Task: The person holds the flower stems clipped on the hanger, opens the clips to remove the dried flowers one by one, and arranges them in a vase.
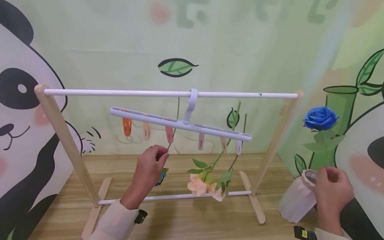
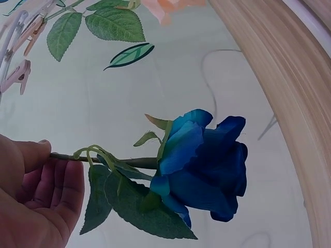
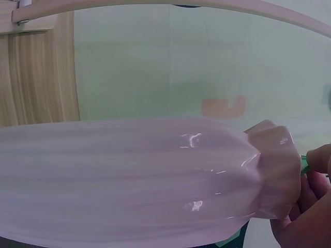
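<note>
My left hand (image 1: 150, 171) pinches the stem of an upside-down blue rose (image 2: 207, 165), whose head hangs below the fingers. That stem runs up past a pink clip (image 1: 169, 135) on a pale lavender clip hanger (image 1: 180, 124); whether the clip bites it, I cannot tell. At the mouth of a white ruffled vase (image 1: 297, 200), my right hand (image 1: 334, 190) pinches the green stem of a second, upright blue rose (image 1: 321, 118). Peach flowers (image 1: 198, 185) hang head down from the hanger's right-hand clips.
The tilted hanger hooks over the white top bar (image 1: 135, 93) of a wooden-legged rack (image 1: 61, 133). An orange clip (image 1: 127, 126) and a peach clip (image 1: 146, 130) hang at its left. A panda-printed backdrop (image 1: 120, 66) stands behind the wooden tabletop (image 1: 168, 220).
</note>
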Action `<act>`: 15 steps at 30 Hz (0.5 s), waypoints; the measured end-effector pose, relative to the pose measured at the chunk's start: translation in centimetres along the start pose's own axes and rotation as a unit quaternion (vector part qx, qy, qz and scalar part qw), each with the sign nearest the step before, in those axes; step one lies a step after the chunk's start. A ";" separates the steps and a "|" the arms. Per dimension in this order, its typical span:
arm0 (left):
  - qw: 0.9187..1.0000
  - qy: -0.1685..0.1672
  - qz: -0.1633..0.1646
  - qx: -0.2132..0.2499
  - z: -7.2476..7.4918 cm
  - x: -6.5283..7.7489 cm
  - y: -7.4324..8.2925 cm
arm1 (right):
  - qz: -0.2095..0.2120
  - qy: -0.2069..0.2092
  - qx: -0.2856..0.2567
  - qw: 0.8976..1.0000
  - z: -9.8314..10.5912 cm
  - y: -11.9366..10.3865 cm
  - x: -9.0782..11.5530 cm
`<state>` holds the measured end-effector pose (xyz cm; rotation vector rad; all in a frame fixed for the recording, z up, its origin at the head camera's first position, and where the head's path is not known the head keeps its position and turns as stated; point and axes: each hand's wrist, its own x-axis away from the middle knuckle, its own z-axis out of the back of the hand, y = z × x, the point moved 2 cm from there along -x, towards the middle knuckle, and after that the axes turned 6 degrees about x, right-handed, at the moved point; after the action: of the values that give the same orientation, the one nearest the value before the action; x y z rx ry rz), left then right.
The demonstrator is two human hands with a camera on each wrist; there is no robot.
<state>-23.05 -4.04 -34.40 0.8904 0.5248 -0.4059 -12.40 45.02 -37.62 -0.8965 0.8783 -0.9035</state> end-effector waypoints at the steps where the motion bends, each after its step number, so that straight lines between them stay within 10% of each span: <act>1: 1.000 0.001 -0.002 -0.001 0.0 0.0 0.0 | 0.002 0.000 0.006 1.000 0.0 0.1 0.0; 15: 1.000 0.006 -0.005 -0.003 0.2 0.2 -0.1 | -0.022 -0.028 0.059 0.998 -0.2 1.4 0.4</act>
<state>-22.86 -4.29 -34.42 0.8852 0.5422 -0.4087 -12.06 45.10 -39.00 -0.8375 0.7513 -0.9551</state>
